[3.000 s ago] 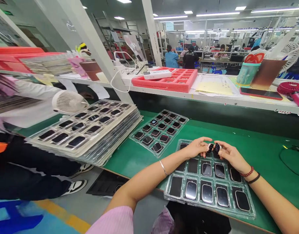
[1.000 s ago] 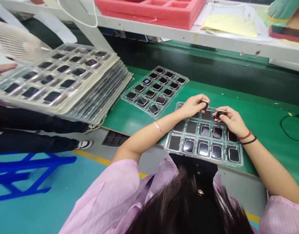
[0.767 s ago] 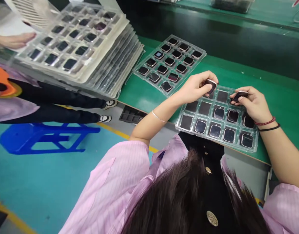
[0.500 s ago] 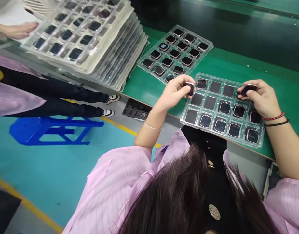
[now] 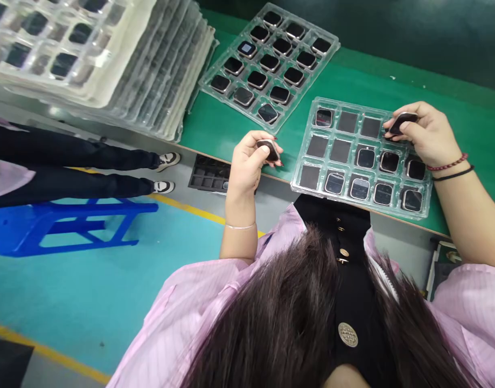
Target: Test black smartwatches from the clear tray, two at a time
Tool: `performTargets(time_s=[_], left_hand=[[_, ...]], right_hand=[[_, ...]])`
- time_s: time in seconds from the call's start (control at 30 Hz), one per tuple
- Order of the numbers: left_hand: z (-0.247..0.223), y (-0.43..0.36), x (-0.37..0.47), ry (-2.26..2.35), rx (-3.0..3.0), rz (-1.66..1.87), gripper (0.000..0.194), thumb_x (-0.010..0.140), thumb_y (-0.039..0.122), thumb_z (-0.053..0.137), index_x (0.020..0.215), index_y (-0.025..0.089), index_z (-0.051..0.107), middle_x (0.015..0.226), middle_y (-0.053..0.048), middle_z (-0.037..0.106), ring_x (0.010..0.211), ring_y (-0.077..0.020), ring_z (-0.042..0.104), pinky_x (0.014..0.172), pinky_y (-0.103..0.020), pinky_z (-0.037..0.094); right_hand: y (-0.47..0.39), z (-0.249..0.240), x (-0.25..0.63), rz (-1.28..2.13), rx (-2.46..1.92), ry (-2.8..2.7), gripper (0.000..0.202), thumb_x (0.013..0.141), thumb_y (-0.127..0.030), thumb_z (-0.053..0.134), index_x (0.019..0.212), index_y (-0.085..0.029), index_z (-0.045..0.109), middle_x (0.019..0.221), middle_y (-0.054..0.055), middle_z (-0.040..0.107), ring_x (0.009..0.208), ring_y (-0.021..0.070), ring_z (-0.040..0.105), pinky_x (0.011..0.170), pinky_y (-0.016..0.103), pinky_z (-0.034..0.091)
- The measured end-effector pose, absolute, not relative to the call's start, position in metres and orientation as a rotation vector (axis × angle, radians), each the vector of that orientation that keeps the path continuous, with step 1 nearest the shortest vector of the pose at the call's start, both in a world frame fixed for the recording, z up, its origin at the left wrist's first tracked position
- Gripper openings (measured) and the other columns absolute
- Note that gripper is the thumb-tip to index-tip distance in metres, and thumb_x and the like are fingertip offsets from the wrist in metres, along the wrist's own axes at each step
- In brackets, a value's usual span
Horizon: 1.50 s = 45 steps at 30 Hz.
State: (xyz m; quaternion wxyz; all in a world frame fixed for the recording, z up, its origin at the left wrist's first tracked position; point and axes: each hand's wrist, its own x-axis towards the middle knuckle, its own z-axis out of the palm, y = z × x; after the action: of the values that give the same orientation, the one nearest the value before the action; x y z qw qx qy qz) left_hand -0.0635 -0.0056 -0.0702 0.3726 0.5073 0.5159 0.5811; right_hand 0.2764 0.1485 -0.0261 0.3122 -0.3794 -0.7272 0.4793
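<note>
Between the thumb and fingers of my left hand (image 5: 249, 161) is a smartwatch body (image 5: 270, 151) with a dark screen and no strap. That hand is over the bench's front edge, left of the near clear plastic tray (image 5: 301, 161). My right hand (image 5: 431, 132) pinches another dark-screened smartwatch body (image 5: 404, 122) above the tray's far right part, hiding some pockets there. Several watch bodies, such as one near the front (image 5: 335, 183), lie in the tray's pockets. Other pockets show only a dark grey bottom. One watch body (image 5: 323, 117) sits in the far left pocket.
A second clear tray (image 5: 287, 119) full of watch bodies lies farther back on the green bench (image 5: 287, 137). Left of it rises a tall stack of filled trays (image 5: 158, 81). A blue stool (image 5: 69, 226) and another person's legs (image 5: 73, 153) are on the left.
My left hand has moved left, away from the near tray, with its watch body. My right hand still holds its watch body over the tray. The whole view has shifted somewhat.
</note>
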Motion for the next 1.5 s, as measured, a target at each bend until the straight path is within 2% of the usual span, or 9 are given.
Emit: performTargets(time_s=[0.17, 0.33, 0.47, 0.73, 0.97, 1.13, 1.27, 1.43, 1.5], left_hand=[[-0.068, 0.001, -0.061, 1.392, 1.427, 1.433, 0.032, 0.083, 0.049, 0.052, 0.100, 0.022, 0.052, 0.081, -0.001, 0.064, 0.057, -0.0090, 0.061, 0.048, -0.018, 0.044], [-0.053, 0.016, -0.055, 1.469, 1.590, 1.310, 0.026, 0.086, 0.038, 0.047, 0.105, 0.021, 0.053, 0.082, -0.002, 0.065, 0.060, -0.0100, 0.061, 0.051, -0.019, 0.046], [-0.033, 0.044, -0.046, 1.440, 1.682, 1.222, 0.024, 0.083, 0.027, 0.049, 0.103, 0.016, 0.056, 0.086, -0.004, 0.065, 0.072, -0.0119, 0.063, 0.061, -0.021, 0.049], [-0.019, 0.127, -0.003, 1.358, 1.895, 1.097, 0.020, 0.073, 0.016, 0.051, 0.089, 0.013, 0.062, 0.092, -0.004, 0.065, 0.087, -0.0161, 0.059, 0.080, -0.029, 0.048], [-0.040, 0.148, 0.041, 1.497, 2.124, 0.787, 0.020, 0.077, 0.022, 0.050, 0.085, 0.015, 0.067, 0.087, -0.007, 0.065, 0.087, -0.0198, 0.058, 0.085, -0.034, 0.043], [-0.048, 0.141, 0.042, 1.549, 2.271, 0.701, 0.028, 0.082, 0.025, 0.045, 0.097, 0.017, 0.067, 0.100, -0.008, 0.063, 0.098, -0.0228, 0.055, 0.090, -0.036, 0.041], [-0.048, 0.139, 0.039, 1.563, 2.298, 0.695, 0.032, 0.084, 0.026, 0.042, 0.104, 0.016, 0.065, 0.106, -0.008, 0.062, 0.103, -0.0236, 0.053, 0.093, -0.036, 0.039], [-0.047, 0.138, 0.036, 1.559, 2.281, 0.725, 0.031, 0.084, 0.024, 0.041, 0.106, 0.017, 0.062, 0.102, -0.008, 0.062, 0.101, -0.0231, 0.054, 0.090, -0.035, 0.041], [-0.047, 0.139, 0.035, 1.552, 2.268, 0.754, 0.029, 0.085, 0.024, 0.041, 0.103, 0.017, 0.062, 0.100, -0.008, 0.062, 0.099, -0.0227, 0.055, 0.088, -0.034, 0.042]], right_hand=[[0.148, -0.016, 0.273, 1.308, -1.011, -1.965, 0.014, 0.087, -0.002, 0.048, 0.097, -0.008, 0.057, 0.092, 0.008, 0.066, 0.078, 0.0100, 0.063, 0.070, 0.023, 0.050], [0.152, -0.010, 0.272, 1.202, -1.077, -2.035, 0.010, 0.083, -0.008, 0.057, 0.090, -0.012, 0.063, 0.091, 0.009, 0.066, 0.075, 0.0138, 0.062, 0.065, 0.025, 0.050], [0.158, -0.004, 0.262, 0.887, -1.183, -2.181, 0.012, 0.080, -0.007, 0.060, 0.088, -0.013, 0.067, 0.086, 0.007, 0.067, 0.071, 0.0133, 0.058, 0.068, 0.027, 0.047], [0.175, 0.001, 0.222, 0.697, -1.109, -2.229, 0.013, 0.075, -0.014, 0.063, 0.088, -0.016, 0.064, 0.080, 0.004, 0.066, 0.071, 0.0201, 0.060, 0.065, 0.032, 0.049], [0.172, -0.020, 0.226, 0.319, -1.290, -2.384, 0.014, 0.079, -0.022, 0.055, 0.087, -0.014, 0.064, 0.088, 0.010, 0.063, 0.085, 0.0275, 0.059, 0.077, 0.041, 0.047], [0.157, -0.031, 0.240, 0.212, -1.266, -2.526, 0.030, 0.083, -0.026, 0.053, 0.110, -0.014, 0.061, 0.102, 0.013, 0.058, 0.095, 0.0311, 0.056, 0.082, 0.046, 0.045], [0.152, -0.031, 0.244, 0.214, -1.210, -2.585, 0.034, 0.086, -0.027, 0.051, 0.115, -0.011, 0.059, 0.109, 0.015, 0.055, 0.100, 0.0331, 0.053, 0.085, 0.048, 0.044], [0.125, -0.001, 0.243, 0.203, -1.139, -2.569, 0.031, 0.085, -0.027, 0.056, 0.113, -0.012, 0.060, 0.112, 0.017, 0.056, 0.106, 0.0360, 0.049, 0.091, 0.051, 0.041], [0.100, 0.022, 0.245, 0.250, -1.086, -2.544, 0.024, 0.087, -0.027, 0.054, 0.107, -0.015, 0.063, 0.108, 0.014, 0.058, 0.104, 0.0351, 0.051, 0.092, 0.053, 0.041]])
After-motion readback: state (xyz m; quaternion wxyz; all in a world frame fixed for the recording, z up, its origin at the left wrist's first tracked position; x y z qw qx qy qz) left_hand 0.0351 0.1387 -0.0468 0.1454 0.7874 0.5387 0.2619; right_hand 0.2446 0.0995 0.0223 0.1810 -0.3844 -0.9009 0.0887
